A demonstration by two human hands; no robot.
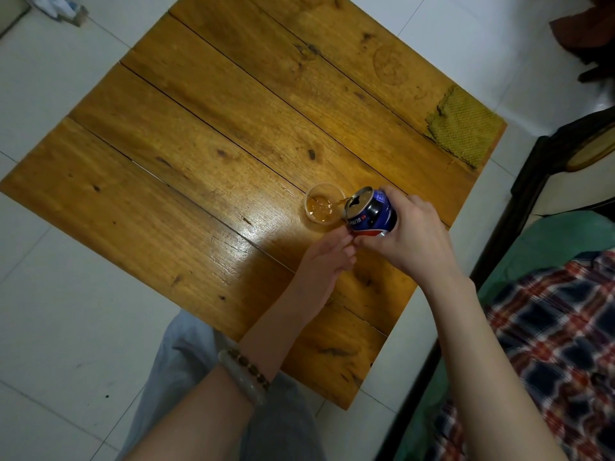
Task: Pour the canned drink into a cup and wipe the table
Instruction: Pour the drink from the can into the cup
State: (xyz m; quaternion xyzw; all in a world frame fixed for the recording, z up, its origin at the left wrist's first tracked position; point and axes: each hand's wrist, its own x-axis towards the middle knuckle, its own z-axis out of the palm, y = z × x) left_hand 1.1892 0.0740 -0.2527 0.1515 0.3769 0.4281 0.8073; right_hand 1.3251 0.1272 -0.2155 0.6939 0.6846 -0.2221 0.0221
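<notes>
The right hand grips a tilted blue can pouring into the clear cup at its nine o'clock; the left hand, straight-fingered, touches the cup.

White tiled floor. At right, a plaid blanket lies on a green sheet, edged by a dark frame. Crumpled white material sits top left.

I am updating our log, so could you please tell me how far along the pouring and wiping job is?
Done: the can is open. In hand: the right hand tilts it, and amber drink runs into the cup, partly filled; the left hand reaches the cup's base. Left: wiping; the green cloth lies untouched at the far corner of the table.
</notes>
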